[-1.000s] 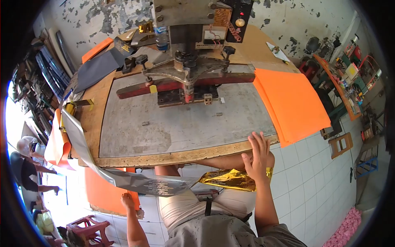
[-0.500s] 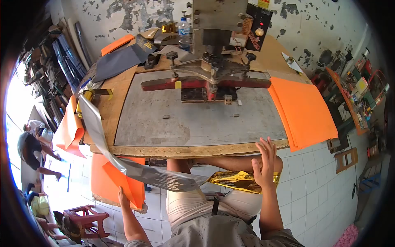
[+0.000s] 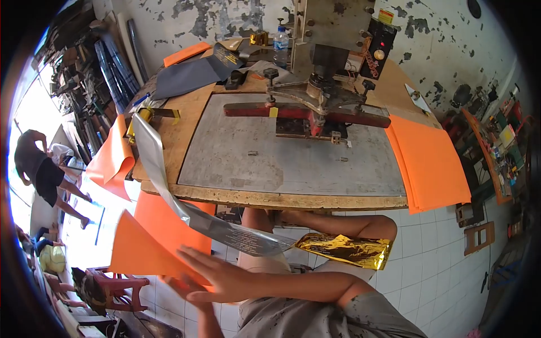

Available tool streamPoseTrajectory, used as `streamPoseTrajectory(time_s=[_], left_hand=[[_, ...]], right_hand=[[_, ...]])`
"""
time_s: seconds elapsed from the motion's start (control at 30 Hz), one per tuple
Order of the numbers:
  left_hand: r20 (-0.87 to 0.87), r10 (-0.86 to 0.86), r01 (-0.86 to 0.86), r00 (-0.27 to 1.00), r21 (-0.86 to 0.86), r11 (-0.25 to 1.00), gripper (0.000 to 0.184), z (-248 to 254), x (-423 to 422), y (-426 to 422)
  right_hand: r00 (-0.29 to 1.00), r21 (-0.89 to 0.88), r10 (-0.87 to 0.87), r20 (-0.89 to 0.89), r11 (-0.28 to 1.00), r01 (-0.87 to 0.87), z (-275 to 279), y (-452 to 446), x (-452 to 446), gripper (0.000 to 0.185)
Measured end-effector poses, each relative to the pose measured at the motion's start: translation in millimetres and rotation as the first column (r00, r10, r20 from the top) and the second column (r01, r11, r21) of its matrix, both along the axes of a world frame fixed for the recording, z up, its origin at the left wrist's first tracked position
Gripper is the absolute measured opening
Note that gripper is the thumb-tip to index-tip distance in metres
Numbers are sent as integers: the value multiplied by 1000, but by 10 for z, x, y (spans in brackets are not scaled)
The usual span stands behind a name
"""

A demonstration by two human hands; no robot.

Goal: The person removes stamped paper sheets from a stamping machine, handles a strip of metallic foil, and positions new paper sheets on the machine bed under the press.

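A loose orange sheet is lifted and tilted at the lower left, above a stack of orange sheets below the table edge. At its lower corner, my left hand is closed on the sheet, partly hidden behind the other hand. My right hand reaches across my body with its fingers stretched out along the same sheet. A silver foil strip hangs from the table's left side. It runs into crumpled gold foil lying over my right leg.
A press with a red bar stands over a grey metal plate on the wooden table. Folded orange sheets overhang its right edge. A dark grey sheet and a water bottle sit behind. People and a red stool are at left.
My right hand has left the gold foil and crossed to the left side. The orange sheet has been raised off the stack by my left hand. My view has shifted left.
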State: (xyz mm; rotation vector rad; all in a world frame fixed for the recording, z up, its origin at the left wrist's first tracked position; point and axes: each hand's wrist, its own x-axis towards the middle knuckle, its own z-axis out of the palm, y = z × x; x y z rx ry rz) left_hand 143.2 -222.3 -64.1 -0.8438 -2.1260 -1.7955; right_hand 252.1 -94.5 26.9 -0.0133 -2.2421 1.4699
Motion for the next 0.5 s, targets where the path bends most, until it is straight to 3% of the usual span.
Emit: streamPoseTrajectory(time_s=[0.03,0.07,0.13,0.17,0.2,0.23,0.3,0.37,0.4,0.47,0.5], left_hand=[[173,-185,165,967,124,978,57,-127,237,-42],[333,-346,264,877,268,927,68,-254,474,-83],[-30,-244,240,969,-93,966,78,-171,658,-74],[-205,-273,246,940,-146,958,82,-102,563,-79],[-370,-304,244,878,-201,949,85,-65,442,-114],[-434,-246,124,867,-290,949,91,-246,264,-266],[-188,202,-239,961,-205,949,98,-331,-16,-201],[-65,456,-461,887,-116,880,95,-727,-587,-372],[19,560,-557,829,-74,827,93,-897,-840,-439],[340,135,-202,931,170,965,85,-786,-1110,-543],[438,-118,-36,891,329,944,81,-716,-1225,-547]], right_hand=[[998,-128,-41,-51,991,34,60,-128,-113,80],[997,-50,-24,67,998,27,94,-138,-212,74],[952,98,-21,305,995,-10,168,-115,-330,64],[966,185,-77,248,982,31,84,-88,-346,50],[981,151,-57,187,988,28,148,-54,-301,47],[991,117,-34,127,993,19,290,46,-188,45],[999,64,36,32,997,-38,605,287,99,42],[970,82,-111,-215,988,132,780,462,416,39],[979,61,-136,-152,987,147,921,604,660,38],[960,-50,-277,26,959,278,1162,779,1249,38],[915,-126,-375,148,911,394,1224,845,1506,38]])
